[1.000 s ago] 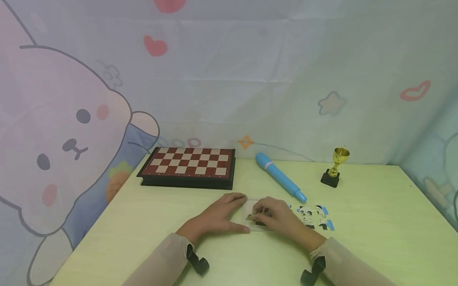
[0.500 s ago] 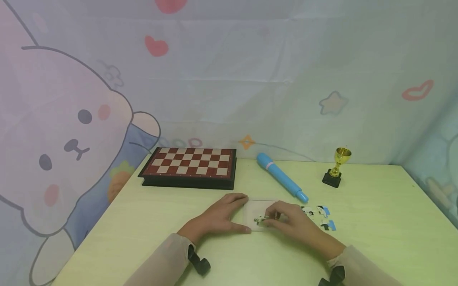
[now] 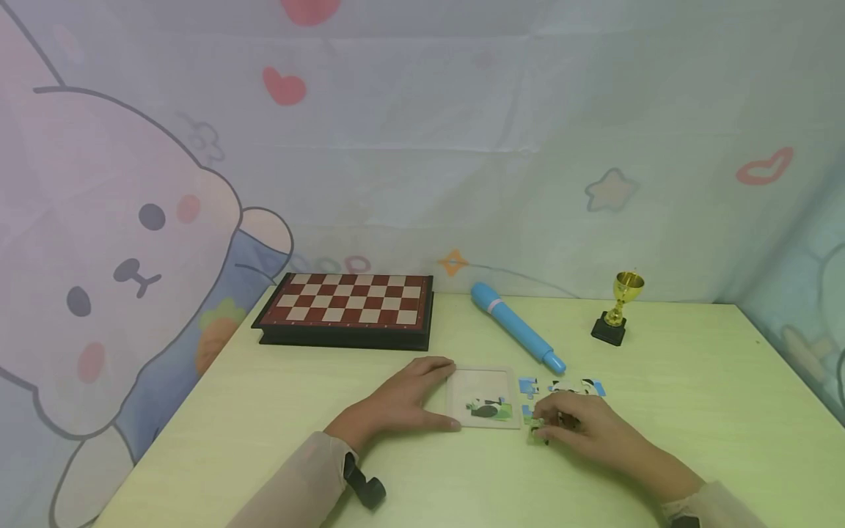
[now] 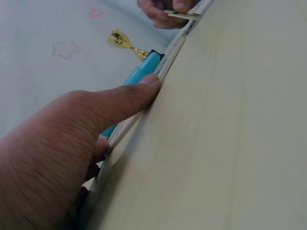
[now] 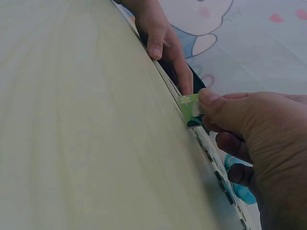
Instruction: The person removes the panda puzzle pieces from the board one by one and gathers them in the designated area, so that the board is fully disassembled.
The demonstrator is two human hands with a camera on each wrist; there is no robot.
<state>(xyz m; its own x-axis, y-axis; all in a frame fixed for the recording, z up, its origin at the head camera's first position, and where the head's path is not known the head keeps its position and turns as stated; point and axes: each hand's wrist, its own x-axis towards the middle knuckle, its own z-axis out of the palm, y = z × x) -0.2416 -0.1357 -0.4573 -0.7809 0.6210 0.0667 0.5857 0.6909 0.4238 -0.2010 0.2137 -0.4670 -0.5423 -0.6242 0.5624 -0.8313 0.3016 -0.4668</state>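
A small pale puzzle tray (image 3: 470,381) lies flat on the table, with panda-and-grass puzzle pieces (image 3: 490,409) joined along its front part. My left hand (image 3: 411,400) rests at the tray's left side, fingers at the back corner and thumb at the front one. To the right of the tray, my right hand (image 3: 594,427) pinches a green puzzle piece (image 5: 187,108) with a white flower on it between thumb and fingers. Loose blue-and-white puzzle pieces (image 3: 529,386) lie beside the tray, some of them hidden under the right hand.
A red-and-white chessboard box (image 3: 350,304) stands at the back left. Behind the loose pieces lies a blue marker-shaped stick (image 3: 518,326). A gold trophy cup (image 3: 620,304) on a black base is at the back right. A printed cloth backdrop (image 3: 422,147) hangs behind the table.
My right hand has moved from over the tray to the loose pieces on the right and now pinches the green piece. The joined pieces in the tray have come into sight. My left hand stays put.
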